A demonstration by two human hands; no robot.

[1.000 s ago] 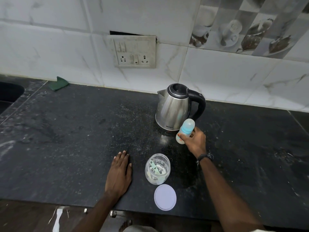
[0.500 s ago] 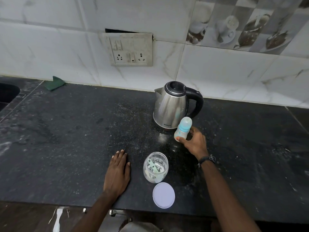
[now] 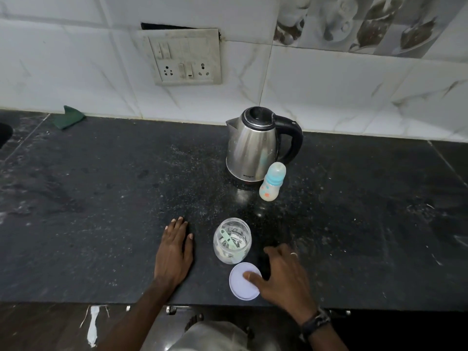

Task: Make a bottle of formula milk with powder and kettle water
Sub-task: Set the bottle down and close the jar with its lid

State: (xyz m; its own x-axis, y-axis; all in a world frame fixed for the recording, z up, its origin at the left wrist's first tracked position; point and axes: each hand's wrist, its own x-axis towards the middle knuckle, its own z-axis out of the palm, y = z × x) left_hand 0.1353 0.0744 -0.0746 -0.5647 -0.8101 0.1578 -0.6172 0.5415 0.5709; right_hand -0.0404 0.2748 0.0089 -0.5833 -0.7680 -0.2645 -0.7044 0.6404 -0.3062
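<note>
A capped baby bottle with a blue collar stands on the black counter, right in front of a steel kettle with a black handle. Nearer me is an open clear jar holding white powder and a pale green scoop. Its white lid lies flat near the counter's front edge. My right hand rests over the lid's right side, thumb on top of it, fingers spread. My left hand lies flat on the counter left of the jar.
A switch and socket panel is on the tiled wall behind. A green scrub pad lies at the back left. A sink edge shows at the far left. The counter's front edge runs just below my hands.
My right hand let go of the bottle, which now stands alone by the kettle, and came back toward me onto the jar lid. The left hand stayed put.
</note>
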